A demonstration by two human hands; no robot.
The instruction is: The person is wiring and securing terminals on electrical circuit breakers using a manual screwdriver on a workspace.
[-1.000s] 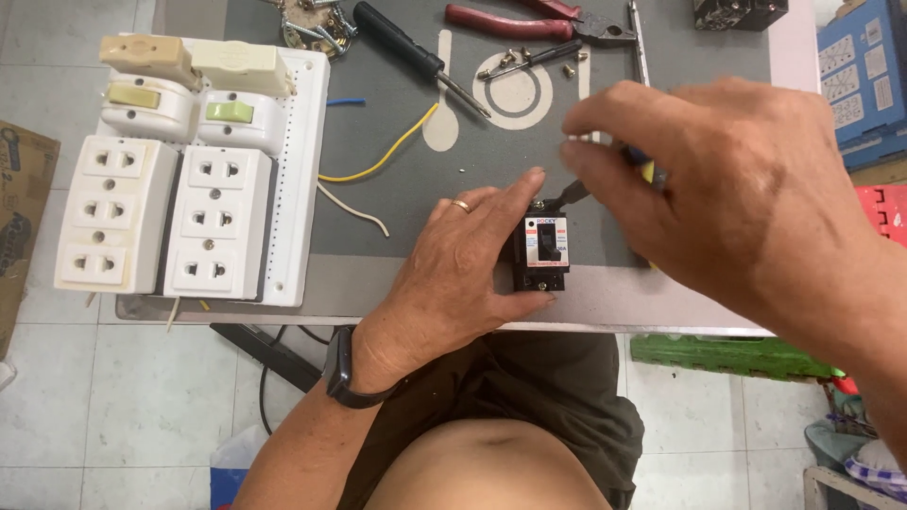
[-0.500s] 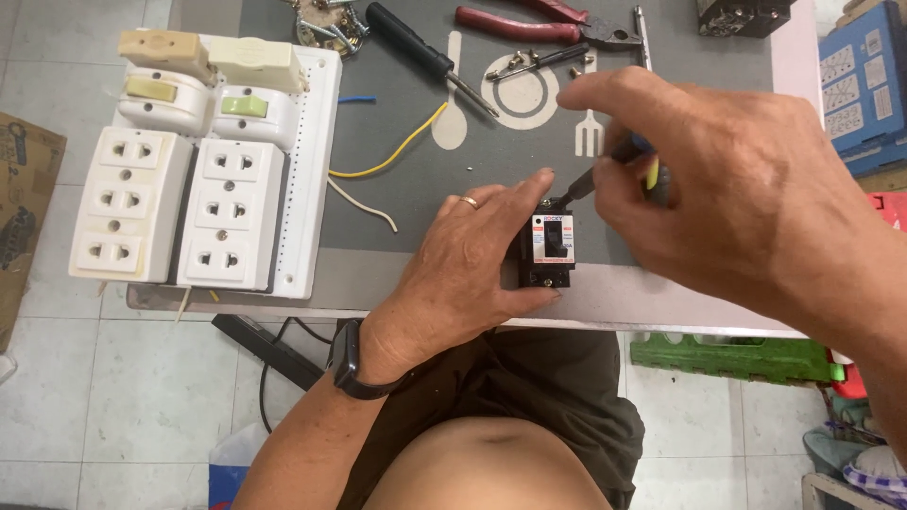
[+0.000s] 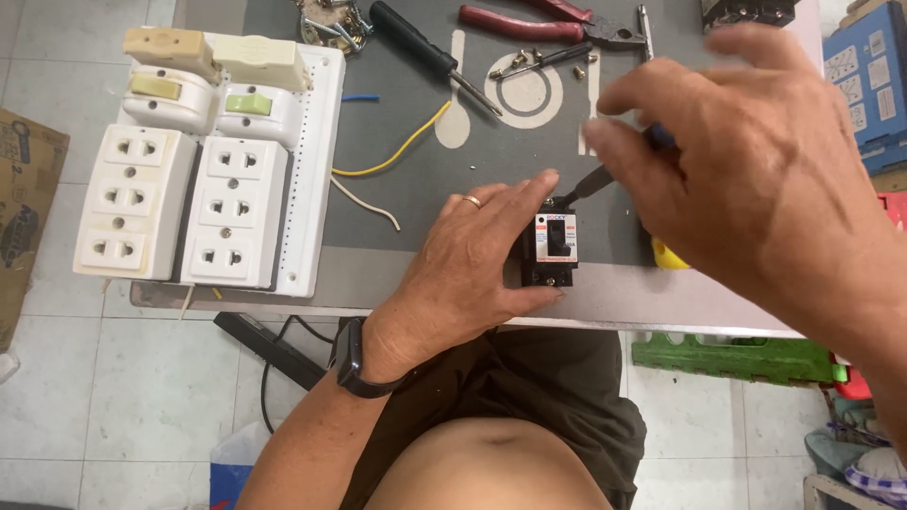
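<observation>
Left hand (image 3: 472,260): fingers clasp the small black circuit breaker (image 3: 551,249) on the grey table (image 3: 406,104).
Right hand (image 3: 746,161): fingers pinch a screwdriver (image 3: 605,175), tip at the breaker's top.

A white board of sockets and switches (image 3: 203,179) lies at the table's left. Red-handled pliers (image 3: 543,21), a black-handled screwdriver (image 3: 430,55) and a yellow wire (image 3: 397,151) lie on the grey mat (image 3: 378,208).

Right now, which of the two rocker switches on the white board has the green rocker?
The right-hand rocker switch, the one nearer the yellow wire. Its rocker is green; the left switch beside it has a yellowish one.
</observation>
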